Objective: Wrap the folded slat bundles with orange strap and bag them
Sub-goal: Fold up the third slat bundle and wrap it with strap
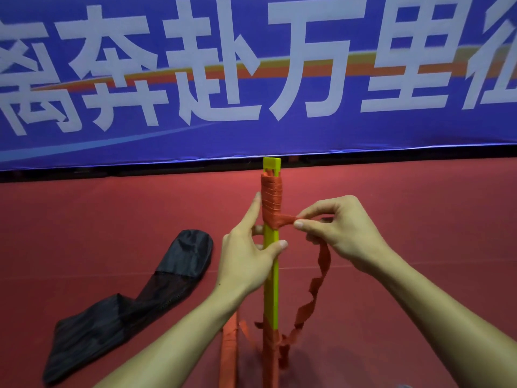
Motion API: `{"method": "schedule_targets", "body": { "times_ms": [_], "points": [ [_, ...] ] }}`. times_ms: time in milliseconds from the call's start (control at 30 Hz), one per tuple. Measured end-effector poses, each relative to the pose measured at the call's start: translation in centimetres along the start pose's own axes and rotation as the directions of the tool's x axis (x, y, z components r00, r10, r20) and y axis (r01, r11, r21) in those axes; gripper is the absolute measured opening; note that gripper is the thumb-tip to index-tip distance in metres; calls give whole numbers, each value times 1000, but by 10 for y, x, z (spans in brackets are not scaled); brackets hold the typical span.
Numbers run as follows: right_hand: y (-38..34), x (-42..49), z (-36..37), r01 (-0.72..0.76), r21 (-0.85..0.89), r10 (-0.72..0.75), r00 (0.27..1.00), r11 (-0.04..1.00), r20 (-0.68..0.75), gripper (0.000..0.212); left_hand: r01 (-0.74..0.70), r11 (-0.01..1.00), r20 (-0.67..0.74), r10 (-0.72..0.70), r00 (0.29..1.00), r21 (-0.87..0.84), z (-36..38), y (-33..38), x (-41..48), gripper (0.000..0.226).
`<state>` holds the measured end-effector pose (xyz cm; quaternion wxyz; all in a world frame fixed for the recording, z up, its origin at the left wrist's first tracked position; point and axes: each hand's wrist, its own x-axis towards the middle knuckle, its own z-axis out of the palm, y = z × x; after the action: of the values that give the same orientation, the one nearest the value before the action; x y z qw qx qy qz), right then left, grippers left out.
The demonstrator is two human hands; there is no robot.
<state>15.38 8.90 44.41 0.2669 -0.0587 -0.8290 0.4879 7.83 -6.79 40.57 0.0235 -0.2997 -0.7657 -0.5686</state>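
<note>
Surroundings: a black fabric-and-mesh bag [134, 301] lies crumpled on the red floor [419, 191], left of both hands & apart from them. A 2nd stick-shaped bundle fully wound in orange [228, 357] lies just left of the upright one, partly behind the L forearm. A blue banner w/ big white characters [251, 135] fills the back.

The task thing, a yellow-green folded slat bundle [270, 289], stands upright at centre. The orange fabric strap [272, 200] is wound in tight turns round its upper part, w/ more orange round the bottom end. A loose tail hangs twisted down the R side.

Left hand [246, 253]: grip closed round the bundle's middle, w/ the index finger stretched up along the wraps. Right hand [344, 228]: grip pinching the strap btwn thumb & forefinger, just right of the bundle.

Hard to see: the L fingers behind the bundle are mostly hidden. Both bundles' lower ends are blurred & cut off at the frame edge, so I can't tell if the upright one touches the floor.
</note>
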Motion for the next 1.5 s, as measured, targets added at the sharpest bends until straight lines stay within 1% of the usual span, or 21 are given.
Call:
{"method": "schedule_targets", "body": {
  "times_ms": [133, 200, 233, 333, 433, 533, 633, 767, 867, 967, 1067, 1133, 1200, 1233, 1300, 1333, 1367, 1433, 1467, 1500],
  "points": [
    [3, 4, -6, 35, -183, -14, 993, 982, 115, 20, 61, 996, 30, -59, 998, -64, 0, -12, 5, 98],
    [2, 4, -5, 23, -223, 11, 989, 974, 148, 20, 86, 990, 55, -80, 995, -115, 3, -15, 6, 96],
    [1, 4, -5, -5, -198, 37, 987, 980, 158, 20, 96, 986, 65, -87, 994, -135, 3, -17, 7, 95],
    [-1, 3, -8, -113, -26, 115, 981, 993, 155, 24, 102, 982, 83, -90, 992, -161, 3, -18, 9, 94],
    [-2, 1, -10, -134, 32, 130, 986, 991, 101, 35, 82, 982, 114, -63, 992, -171, 3, -13, 7, 92],
    [2, 3, -9, -124, -3, 123, 991, 992, 56, 34, 122, 962, 157, -85, 984, -245, 2, -6, 4, 88],
    [7, 6, -8, -104, -56, 105, 994, 993, 12, 36, 162, 928, 239, -83, 967, -336, 4, 1, 0, 82],
    [11, 5, -7, -55, -32, 55, 998, 998, 14, 32, 163, 907, 300, -43, 953, -388, 10, 2, -4, 69],
    [10, 5, -5, -38, -2, 38, 999, 999, 26, 29, 149, 887, 316, -3, 949, -438, 13, 3, -4, 63],
    [9, 4, -5, -41, 28, 41, 999, 999, 25, 30, 127, 883, 306, 20, 952, -452, 14, 5, -6, 68],
    [7, 1, -1, -65, 115, 59, 997, 991, 52, 29, 100, 882, 292, 44, 955, -461, 13, 7, -7, 85],
    [7, 0, 1, -104, 178, 91, 993, 979, 80, 21, 66, 881, 285, 81, 955, -469, 10, 8, -7, 99],
    [6, -1, 3, -145, 218, 121, 985, 965, 121, 12, 53, 880, 296, 102, 950, -473, 8, 10, -7, 102],
    [7, -1, 5, -157, 234, 124, 981, 959, 150, 13, 64, 879, 306, 96, 947, -473, 7, 10, -7, 101],
    [7, -2, 8, -155, 229, 119, 979, 961, 164, 21, 75, 893, 311, 76, 947, -445, 8, 10, -7, 100],
    [7, -2, 10, -151, 217, 122, 983, 965, 139, 24, 44, 914, 295, 84, 952, -402, 8, 10, -7, 100],
    [6, -3, 12, -143, 204, 125, 987, 968, 100, 26, -12, 945, 265, 104, 959, -328, 8, 9, -6, 103],
    [5, -4, 15, -126, 179, 124, 992, 976, 22, 29, -113, 988, 208, 132, 969, -102, 6, 8, -5, 113],
    [4, -4, 17, -117, 171, 120, 993, 978, -7, 29, -125, 992, 182, 121, 976, 9, 5, 8, -5, 116],
    [3, -5, 19, -107, 164, 113, 993, 981, -22, 29, -112, 991, 153, 99, 983, 74, 5, 9, -5, 117]
  ]
}}
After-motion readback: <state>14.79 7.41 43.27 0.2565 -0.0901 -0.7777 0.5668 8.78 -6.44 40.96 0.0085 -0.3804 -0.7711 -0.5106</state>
